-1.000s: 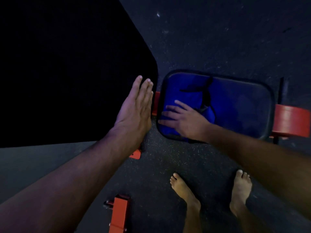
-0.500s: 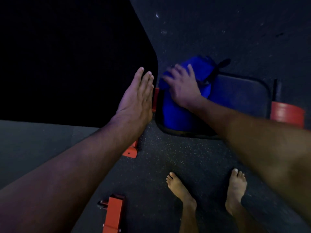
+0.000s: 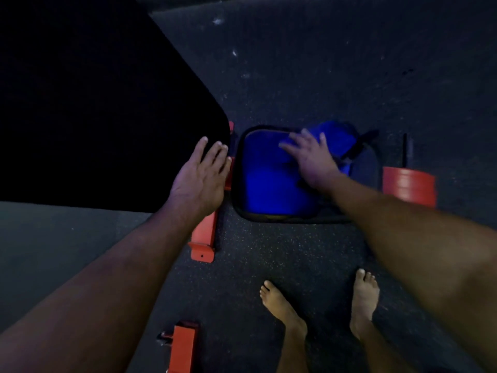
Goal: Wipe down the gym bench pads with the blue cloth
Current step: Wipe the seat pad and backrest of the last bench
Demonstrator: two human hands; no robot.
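The blue cloth (image 3: pixel 269 184) lies spread over the small seat pad (image 3: pixel 361 170) of the gym bench, with one fold hanging past the pad's far edge. My right hand (image 3: pixel 312 160) presses flat on the cloth with fingers spread, near the pad's far side. The large black back pad (image 3: pixel 94 117) fills the left of the view. My left hand (image 3: pixel 200 179) rests flat with straight fingers on that pad's rounded corner.
Red bench frame parts show between the pads (image 3: pixel 204 235), at the bottom (image 3: pixel 181 348) and as a red roller (image 3: pixel 408 185) right of the seat pad. My bare feet (image 3: pixel 282 308) stand on speckled dark rubber floor in front of the seat pad.
My right hand swept the cloth from the seat pad's near edge toward its far edge, bunching it, then slid slightly right. My left hand stayed on the back pad's corner.
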